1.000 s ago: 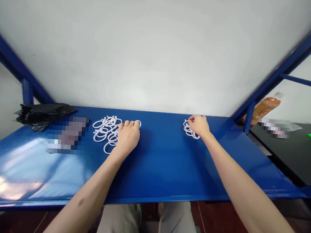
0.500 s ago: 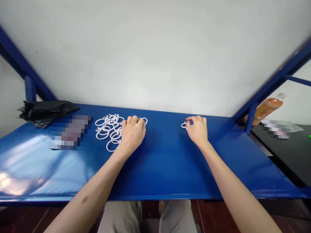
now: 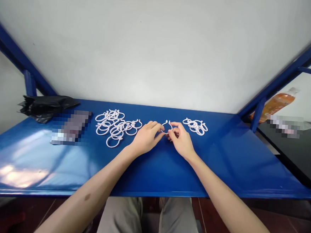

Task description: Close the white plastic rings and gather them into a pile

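Observation:
Between my two hands, a white ring (image 3: 167, 123) with a small gap at its top is held just above the blue table. My left hand (image 3: 149, 134) pinches its left side, and my right hand (image 3: 181, 137) grips its right side between thumb and fingers. Left of my hands lies a loose pile of similar white rings (image 3: 113, 137), overlapping one another. A smaller cluster of white rings (image 3: 194, 125) rests to the right, beyond my right hand.
The blue table (image 3: 167, 177) meets a pale wall behind. A crumpled black plastic bag (image 3: 45, 107) and a blurred flat packet (image 3: 75, 125) lie at the left. Blue frame bars (image 3: 258, 114) rise at both sides. Past the right one are an orange drink bottle (image 3: 280, 102) and a black surface (image 3: 302, 151).
My left hand has moved right from the pile, and my right hand has moved left from the smaller cluster. They now meet at mid-table, both holding one ring.

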The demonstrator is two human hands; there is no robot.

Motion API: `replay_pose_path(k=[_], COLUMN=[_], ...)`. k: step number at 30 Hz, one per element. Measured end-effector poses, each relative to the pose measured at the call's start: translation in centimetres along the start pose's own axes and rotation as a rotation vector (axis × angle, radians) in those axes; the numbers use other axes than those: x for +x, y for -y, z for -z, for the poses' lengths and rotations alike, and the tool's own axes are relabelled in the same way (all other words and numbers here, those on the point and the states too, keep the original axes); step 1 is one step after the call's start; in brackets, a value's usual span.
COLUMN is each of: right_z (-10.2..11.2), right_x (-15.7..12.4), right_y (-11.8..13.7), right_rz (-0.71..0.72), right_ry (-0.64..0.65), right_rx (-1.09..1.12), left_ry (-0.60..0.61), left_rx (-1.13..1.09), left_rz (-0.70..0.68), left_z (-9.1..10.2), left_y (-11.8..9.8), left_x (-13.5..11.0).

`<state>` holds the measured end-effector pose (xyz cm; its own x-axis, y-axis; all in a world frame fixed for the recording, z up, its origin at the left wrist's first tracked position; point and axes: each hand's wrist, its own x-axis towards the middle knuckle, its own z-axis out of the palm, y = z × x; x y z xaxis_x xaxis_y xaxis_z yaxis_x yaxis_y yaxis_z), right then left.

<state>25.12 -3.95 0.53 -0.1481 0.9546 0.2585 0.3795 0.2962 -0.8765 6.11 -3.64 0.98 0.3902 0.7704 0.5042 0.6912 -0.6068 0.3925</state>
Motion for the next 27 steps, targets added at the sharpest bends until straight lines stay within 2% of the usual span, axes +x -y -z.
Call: replay_pose_path(k=[2, 4, 8, 10, 14, 18, 20, 22, 25, 27], right_z=[0.1, 0.0, -0.2, -0.1, 0.3, 0.1, 0.1, 0.6, 2.6, 4.6], right_x=[-0.1, -0.2, -0.5, -0.8, -1.2, -1.0, -0.5, 0.4, 1.8, 2.7], right_y=[0.2, 0.4, 0.6, 0.6, 0.3, 0.2, 0.2, -0.1, -1.4, -2.6], right_rz=[0.030, 0.061, 0.137, 0.178, 0.243, 0.231, 0.240, 0.265, 0.252, 0.196], right_ry=[0.010, 0.047, 0.078, 0.066, 0.083, 0.103, 0.057, -0.044, -0.253, -0.375], right_rx=[-0.030, -0.052, -0.086, -0.097, -0.144, -0.211, -0.263, -0.339, -0.480, -0.582], left_ry=[-0.045, -0.038, 0.066, 0.081, 0.131, 0.174, 0.139, 0.070, -0.021, 0.006], left_rx=[-0.073, -0.138, -0.236, -0.228, -0.118, -0.004, 0.075, 0.196, 0.438, 0.563], left_rz=[0.150, 0.231, 0.228, 0.227, 0.209, 0.180, 0.134, 0.108, 0.239, 0.333], left_z=[-0.3, -0.4, -0.1, 0.1, 0.1, 0.1, 0.3, 0.8, 1.6, 2.0], left_y=[-0.2, -0.4, -0.7, -1.1, -1.6, -1.5, -1.1, -0.5, 0.8, 1.6], left_x=[0.1, 0.1, 0.2, 0.0, -0.3, -0.2, 0.0, 0.3, 0.3, 0.1])
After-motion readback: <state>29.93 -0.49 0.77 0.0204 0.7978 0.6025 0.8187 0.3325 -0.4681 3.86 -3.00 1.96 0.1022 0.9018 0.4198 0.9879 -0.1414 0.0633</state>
